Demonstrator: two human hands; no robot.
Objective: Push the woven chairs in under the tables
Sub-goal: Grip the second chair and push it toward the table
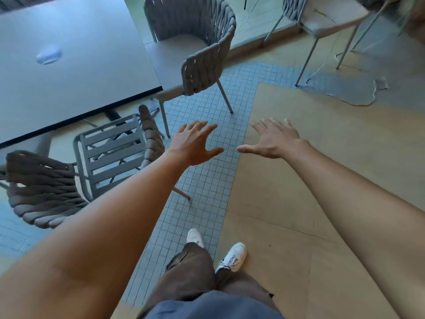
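Note:
A grey woven chair [202, 54] stands at the right end of the grey table [69, 72], its seat partly under the tabletop edge. A second woven chair [46, 194] with a slatted seat sits at the table's near side, lower left, pulled out from the table. My left hand [195, 143] and my right hand [273, 139] are both stretched out in front of me with fingers spread, hovering over the floor below the first chair and touching nothing. A third woven chair [305, 17] stands at the top right beside another table.
A small-tiled floor strip [202, 180] runs between the table and a tan floor panel [299, 180]. A white cable [322, 65] and a grey patch [358, 93] lie on the floor at the upper right. My white shoes [232, 256] stand at the strip's edge.

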